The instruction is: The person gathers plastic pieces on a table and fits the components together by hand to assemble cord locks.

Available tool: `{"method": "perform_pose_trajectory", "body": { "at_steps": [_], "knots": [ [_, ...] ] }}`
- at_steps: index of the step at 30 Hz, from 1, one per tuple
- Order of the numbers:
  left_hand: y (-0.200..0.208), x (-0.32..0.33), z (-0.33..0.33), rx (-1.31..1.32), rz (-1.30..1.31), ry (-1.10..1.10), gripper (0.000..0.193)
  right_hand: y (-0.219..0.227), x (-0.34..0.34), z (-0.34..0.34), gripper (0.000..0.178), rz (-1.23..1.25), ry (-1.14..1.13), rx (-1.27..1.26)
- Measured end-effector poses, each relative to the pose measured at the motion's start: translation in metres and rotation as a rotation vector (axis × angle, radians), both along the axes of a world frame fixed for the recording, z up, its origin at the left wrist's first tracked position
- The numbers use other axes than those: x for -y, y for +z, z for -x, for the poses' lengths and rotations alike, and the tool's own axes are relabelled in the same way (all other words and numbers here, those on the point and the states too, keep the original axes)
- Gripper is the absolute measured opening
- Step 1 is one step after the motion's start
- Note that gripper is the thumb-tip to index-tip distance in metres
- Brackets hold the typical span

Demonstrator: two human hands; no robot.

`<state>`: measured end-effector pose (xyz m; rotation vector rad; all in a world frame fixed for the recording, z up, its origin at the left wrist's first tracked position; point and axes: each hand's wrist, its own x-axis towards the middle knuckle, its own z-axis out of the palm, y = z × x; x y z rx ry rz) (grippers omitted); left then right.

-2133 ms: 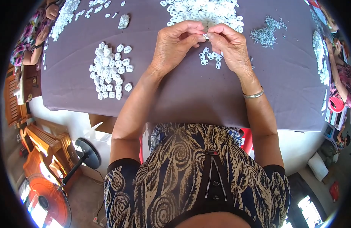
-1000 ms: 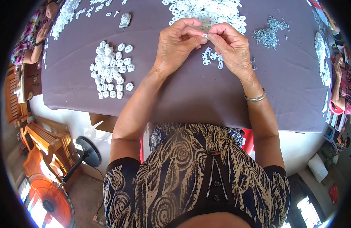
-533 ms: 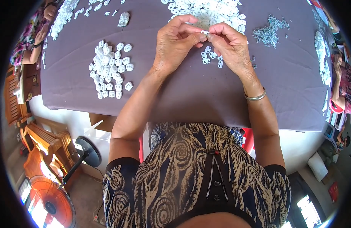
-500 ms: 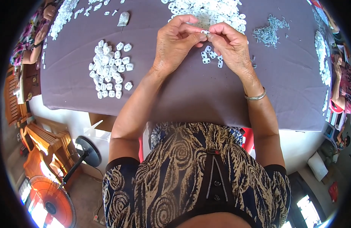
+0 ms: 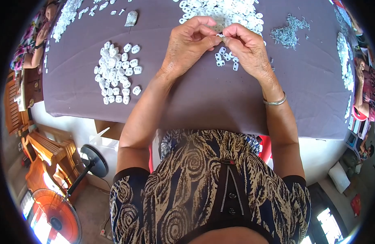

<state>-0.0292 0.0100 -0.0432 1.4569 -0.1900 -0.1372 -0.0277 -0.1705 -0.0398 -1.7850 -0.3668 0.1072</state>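
My left hand [image 5: 189, 46] and my right hand [image 5: 250, 51] meet fingertip to fingertip over the table. Pinched between them is a small white plastic piece [image 5: 220, 35], mostly covered by the fingers. Just below the hands lie several flat white plates with holes [image 5: 226, 57]. Behind the fingers spreads a big heap of white oval plastic pieces [image 5: 232, 10]. A pile of rounded white plastic pieces with two holes [image 5: 112, 73] lies left of my left forearm. Right of my right hand is a heap of small grey metal pins [image 5: 291, 32].
A grey cloth [image 5: 211, 99] covers the table. A small silvery pouch-like object [image 5: 131, 18] with a thin spike lies at the back left. Other people sit at the left and right sides, near more white pieces [image 5: 344, 61]. A fan [image 5: 53, 219] stands on the floor at the lower left.
Both hands stay joined at the small white piece, with only slight shifts of fingers and wrists. The piles look the same.
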Motion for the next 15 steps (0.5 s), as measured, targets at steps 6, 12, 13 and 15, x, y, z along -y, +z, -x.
{"method": "perform_pose_trajectory", "body": {
  "at_steps": [6,12,13,15],
  "knots": [
    [0.004,-0.007,-0.001,-0.006,0.003,-0.093,0.031,0.003,0.003,-0.001,0.003,0.092,0.078,-0.008],
    [0.002,-0.021,-0.013,0.123,-0.001,0.042,0.027,-0.005,0.002,-0.008,0.007,0.163,-0.077,0.24],
    [0.002,-0.023,-0.015,0.168,-0.024,0.119,0.025,-0.004,0.003,-0.01,0.008,0.315,-0.1,0.392],
    [0.001,-0.024,-0.017,0.215,-0.054,0.205,0.022,-0.001,-0.001,-0.006,0.007,0.382,-0.086,0.459]
  ]
}}
